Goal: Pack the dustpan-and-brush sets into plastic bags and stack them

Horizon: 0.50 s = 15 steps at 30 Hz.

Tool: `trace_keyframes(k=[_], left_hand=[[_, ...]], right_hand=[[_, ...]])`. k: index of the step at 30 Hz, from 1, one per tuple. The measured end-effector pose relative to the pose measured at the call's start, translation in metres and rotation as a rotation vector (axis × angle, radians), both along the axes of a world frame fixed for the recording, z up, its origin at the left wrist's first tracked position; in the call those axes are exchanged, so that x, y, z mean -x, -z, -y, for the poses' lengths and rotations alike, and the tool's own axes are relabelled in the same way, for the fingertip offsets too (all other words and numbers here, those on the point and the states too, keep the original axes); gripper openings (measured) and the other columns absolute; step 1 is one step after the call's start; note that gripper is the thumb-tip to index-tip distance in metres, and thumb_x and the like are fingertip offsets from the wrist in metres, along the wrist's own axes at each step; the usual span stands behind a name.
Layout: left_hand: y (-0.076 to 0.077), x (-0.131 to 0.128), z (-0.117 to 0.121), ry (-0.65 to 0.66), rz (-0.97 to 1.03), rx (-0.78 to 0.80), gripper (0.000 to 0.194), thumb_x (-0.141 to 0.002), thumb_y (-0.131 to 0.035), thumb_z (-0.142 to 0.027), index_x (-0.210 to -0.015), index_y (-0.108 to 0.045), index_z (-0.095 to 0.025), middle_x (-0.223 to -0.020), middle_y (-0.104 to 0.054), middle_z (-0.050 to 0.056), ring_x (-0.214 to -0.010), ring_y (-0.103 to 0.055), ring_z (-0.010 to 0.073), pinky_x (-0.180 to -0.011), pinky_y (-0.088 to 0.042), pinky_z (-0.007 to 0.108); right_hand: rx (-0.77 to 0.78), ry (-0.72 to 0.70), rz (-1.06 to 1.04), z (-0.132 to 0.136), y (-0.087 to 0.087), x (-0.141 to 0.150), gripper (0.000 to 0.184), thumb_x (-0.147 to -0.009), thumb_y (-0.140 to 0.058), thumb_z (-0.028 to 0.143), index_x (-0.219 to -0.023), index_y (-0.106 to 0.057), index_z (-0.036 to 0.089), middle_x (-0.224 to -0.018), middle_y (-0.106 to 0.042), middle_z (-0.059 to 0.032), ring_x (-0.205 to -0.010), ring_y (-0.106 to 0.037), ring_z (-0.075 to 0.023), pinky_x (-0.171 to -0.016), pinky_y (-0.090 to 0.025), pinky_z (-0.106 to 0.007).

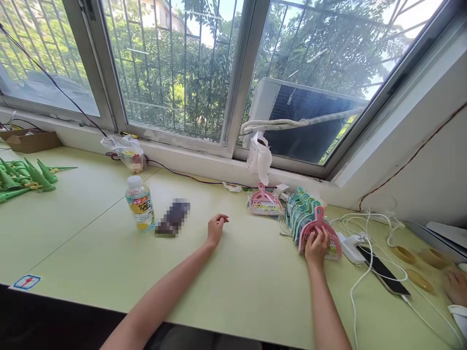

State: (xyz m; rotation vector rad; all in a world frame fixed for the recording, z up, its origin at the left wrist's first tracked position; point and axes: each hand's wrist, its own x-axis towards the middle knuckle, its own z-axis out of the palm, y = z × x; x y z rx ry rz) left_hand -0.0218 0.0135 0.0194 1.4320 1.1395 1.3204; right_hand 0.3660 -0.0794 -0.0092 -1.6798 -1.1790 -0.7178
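Head view: my right hand (316, 244) lay on the foremost pink dustpan (320, 219), which stood tilted at the front of a row of green dustpans (297, 212), well right of the middle of the desk (248, 287) and nearer its far edge than its near one. The fingers were bent and slightly apart across the pan's face, below the handle (319, 211); whether thumb and fingers pinched anything, I could not tell. My left hand (216, 229) was over the desk's middle, fingers loosely curled, with nothing visible in them. The pan appeared to be thin moulded plastic in clear film, so I judged it light and fairly stiff, its surface probably slippery and its lip liable to crack if bent. The narrow handle seemed the surest hold, thumb in front and fingers behind; on the broad face, loose film might slide. The close-packed neighbours could catch.
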Motion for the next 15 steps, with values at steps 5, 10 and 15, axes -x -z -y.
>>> trace_keyframes(k=[5,10,15], left_hand=[[0.0,-0.001,0.001,0.004,0.019,0.004,0.029,-0.078,-0.039,-0.028,-0.081,-0.066,-0.019,-0.075,-0.069,0.004,-0.079,-0.064,0.0183,-0.074,-0.048,0.032],[0.0,-0.003,0.002,0.013,0.014,0.021,0.029,-0.078,-0.039,-0.029,-0.082,-0.067,-0.02,-0.076,-0.069,0.003,-0.081,-0.064,0.0182,-0.074,-0.047,0.032],[0.002,-0.007,0.0,0.029,0.008,0.033,0.03,-0.078,-0.038,-0.029,-0.083,-0.066,-0.019,-0.076,-0.069,0.003,-0.081,-0.064,0.0176,-0.074,-0.048,0.03]], right_hand=[[-0.044,-0.022,0.035,0.001,-0.006,0.002,0.042,-0.091,-0.034,0.036,-0.125,-0.043,0.013,-0.135,-0.04,-0.0246,-0.131,-0.034,-0.0315,-0.103,-0.03,-0.05],[-0.123,-0.044,0.055,0.001,-0.007,0.0,0.043,-0.091,-0.033,0.034,-0.127,-0.042,0.013,-0.131,-0.043,-0.0241,-0.129,-0.035,-0.0338,-0.103,-0.028,-0.052],[-0.204,0.015,-0.05,0.009,-0.014,0.002,0.05,-0.092,-0.023,0.042,-0.129,-0.038,0.011,-0.127,-0.042,-0.0254,-0.125,-0.036,-0.0358,-0.101,-0.027,-0.054]])
